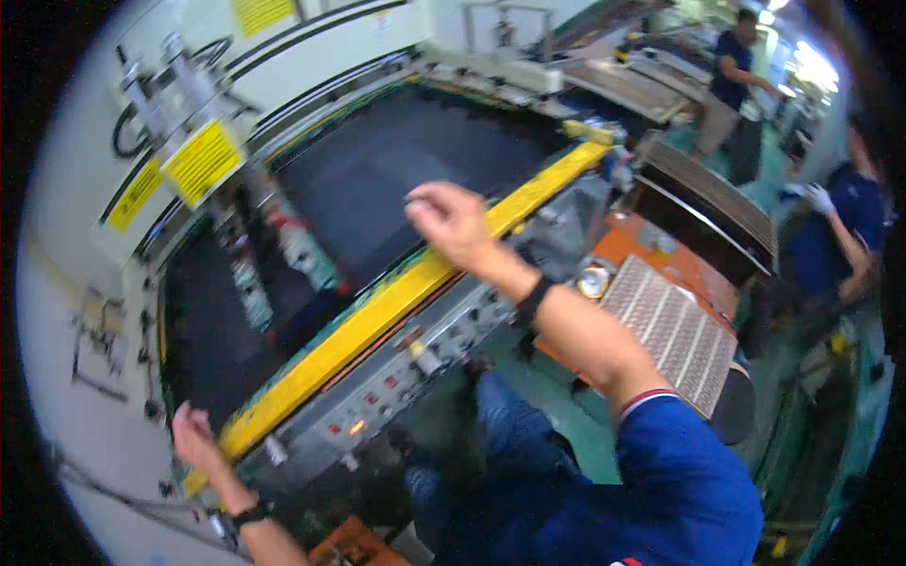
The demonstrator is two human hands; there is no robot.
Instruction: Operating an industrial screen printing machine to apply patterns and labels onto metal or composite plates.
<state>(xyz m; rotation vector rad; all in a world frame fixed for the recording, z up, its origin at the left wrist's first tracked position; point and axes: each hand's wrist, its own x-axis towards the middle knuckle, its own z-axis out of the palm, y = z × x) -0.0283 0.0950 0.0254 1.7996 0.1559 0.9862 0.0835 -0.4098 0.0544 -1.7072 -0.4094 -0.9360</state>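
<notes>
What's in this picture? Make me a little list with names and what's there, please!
Left hand: by the lower-left end of the yellow bar; blurry
Right hand: raised near the bar, fingers curled
Machine: dark flat bed, bar along its near edge
Right side: patterned panel, orange table
Background: two co-workers, dark blue tops

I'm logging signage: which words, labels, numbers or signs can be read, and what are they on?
None is readable.
Big yellow label, below the metal cylinders: blurred.
Upper yellow label, on white casing: blurred.
Left yellow label, on white casing: blurred.
Red lit display, on the control panel: too small and blurred.
</notes>
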